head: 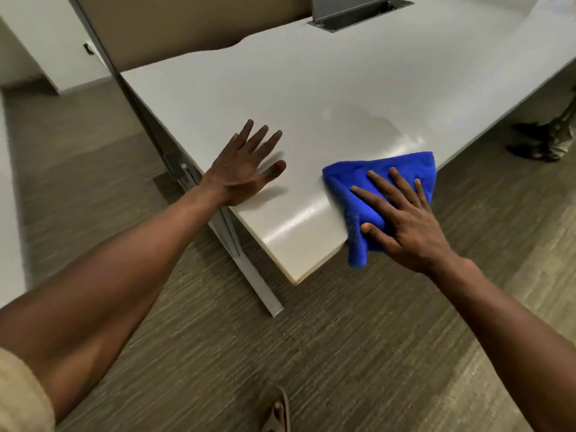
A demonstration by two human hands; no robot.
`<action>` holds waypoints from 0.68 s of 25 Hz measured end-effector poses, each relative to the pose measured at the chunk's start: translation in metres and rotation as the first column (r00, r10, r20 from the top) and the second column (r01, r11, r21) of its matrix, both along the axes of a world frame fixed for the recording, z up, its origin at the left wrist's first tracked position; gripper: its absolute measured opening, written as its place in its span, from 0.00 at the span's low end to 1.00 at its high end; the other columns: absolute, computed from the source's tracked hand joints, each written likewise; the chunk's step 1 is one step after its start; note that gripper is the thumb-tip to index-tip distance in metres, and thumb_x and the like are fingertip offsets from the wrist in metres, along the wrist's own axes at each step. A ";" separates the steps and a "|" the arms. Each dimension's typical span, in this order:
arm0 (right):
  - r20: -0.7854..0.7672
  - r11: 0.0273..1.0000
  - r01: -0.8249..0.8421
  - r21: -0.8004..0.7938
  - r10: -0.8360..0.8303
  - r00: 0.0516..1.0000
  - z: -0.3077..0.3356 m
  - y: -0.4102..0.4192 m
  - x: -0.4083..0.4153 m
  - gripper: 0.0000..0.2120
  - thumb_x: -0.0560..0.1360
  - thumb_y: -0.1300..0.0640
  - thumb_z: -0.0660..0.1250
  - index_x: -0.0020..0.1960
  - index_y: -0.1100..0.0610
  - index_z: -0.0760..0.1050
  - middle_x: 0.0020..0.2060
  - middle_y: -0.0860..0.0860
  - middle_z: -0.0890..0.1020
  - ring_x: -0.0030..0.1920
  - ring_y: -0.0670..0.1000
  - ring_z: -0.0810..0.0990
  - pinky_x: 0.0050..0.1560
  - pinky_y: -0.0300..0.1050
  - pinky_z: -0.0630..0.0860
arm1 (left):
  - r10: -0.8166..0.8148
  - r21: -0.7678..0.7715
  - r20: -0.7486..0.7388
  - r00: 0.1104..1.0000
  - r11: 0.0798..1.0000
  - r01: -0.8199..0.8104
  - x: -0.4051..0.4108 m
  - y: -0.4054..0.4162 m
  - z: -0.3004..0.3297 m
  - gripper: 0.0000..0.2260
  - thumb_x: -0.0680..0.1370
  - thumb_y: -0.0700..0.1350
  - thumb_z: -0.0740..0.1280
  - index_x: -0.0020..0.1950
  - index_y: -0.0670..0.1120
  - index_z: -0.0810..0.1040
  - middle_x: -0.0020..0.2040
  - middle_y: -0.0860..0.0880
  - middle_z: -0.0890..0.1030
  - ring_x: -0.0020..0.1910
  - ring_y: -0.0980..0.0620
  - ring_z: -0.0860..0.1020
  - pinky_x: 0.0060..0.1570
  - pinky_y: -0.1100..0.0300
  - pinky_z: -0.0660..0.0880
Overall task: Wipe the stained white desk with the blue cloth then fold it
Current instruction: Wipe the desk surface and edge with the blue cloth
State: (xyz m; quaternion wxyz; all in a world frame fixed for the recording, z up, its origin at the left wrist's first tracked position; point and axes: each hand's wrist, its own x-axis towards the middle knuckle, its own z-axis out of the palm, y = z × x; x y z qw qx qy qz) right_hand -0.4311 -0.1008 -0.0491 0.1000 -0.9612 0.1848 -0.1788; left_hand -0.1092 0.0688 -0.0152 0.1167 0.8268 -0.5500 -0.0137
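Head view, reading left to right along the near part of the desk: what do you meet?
Grey desk leg → left hand flat on the white desk → blue cloth → right hand pressing the cloth → a bystander's feet.

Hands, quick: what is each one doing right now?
Left hand: open, flat on the white desk, holding nothing.
Right hand: open, fingers spread, pressing the blue cloth onto the desk.
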 end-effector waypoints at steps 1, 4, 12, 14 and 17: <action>0.025 1.000 0.003 -0.016 -0.002 1.000 -0.002 0.006 0.000 0.31 0.80 0.32 0.53 0.81 0.38 0.57 0.83 0.47 0.60 0.85 0.57 0.50 0.83 0.66 0.44 | 0.002 -0.003 -0.006 1.000 1.000 -0.002 0.001 0.000 -0.001 0.40 0.76 0.78 0.39 0.84 0.61 0.46 0.86 0.53 0.48 0.83 0.53 0.37 0.82 0.49 0.41; 0.058 0.976 -0.151 -0.156 0.162 0.985 -0.015 0.040 0.004 0.32 0.81 0.31 0.54 0.82 0.40 0.61 0.83 0.48 0.61 0.85 0.58 0.52 0.83 0.65 0.47 | 0.019 -0.019 -0.006 1.000 1.000 -0.019 0.004 -0.002 -0.002 0.41 0.75 0.79 0.39 0.84 0.61 0.47 0.85 0.53 0.49 0.83 0.53 0.38 0.82 0.49 0.43; 0.060 0.987 -0.145 -0.069 0.149 0.987 -0.001 0.005 0.003 0.34 0.77 0.29 0.59 0.80 0.38 0.62 0.82 0.47 0.65 0.82 0.58 0.60 0.79 0.69 0.58 | 0.032 -0.040 -0.047 0.998 0.999 -0.034 0.006 -0.001 -0.005 0.39 0.76 0.79 0.41 0.83 0.63 0.47 0.85 0.55 0.50 0.83 0.55 0.38 0.82 0.46 0.46; 0.099 0.988 -0.138 -0.074 0.145 0.984 -0.009 0.035 0.007 0.34 0.78 0.29 0.60 0.80 0.39 0.64 0.82 0.47 0.65 0.82 0.58 0.60 0.80 0.68 0.57 | 0.043 -0.037 -0.071 0.997 0.998 -0.046 0.005 -0.002 -0.004 0.38 0.76 0.79 0.43 0.83 0.64 0.47 0.85 0.56 0.51 0.83 0.56 0.39 0.82 0.47 0.48; 0.080 0.955 -0.273 -0.120 0.283 0.956 -0.012 0.058 0.015 0.32 0.79 0.29 0.58 0.80 0.39 0.66 0.81 0.46 0.65 0.82 0.56 0.61 0.80 0.63 0.56 | 0.043 -0.007 -0.085 0.995 0.999 -0.044 0.004 -0.001 0.002 0.40 0.75 0.79 0.43 0.84 0.63 0.49 0.85 0.55 0.52 0.84 0.55 0.43 0.82 0.49 0.48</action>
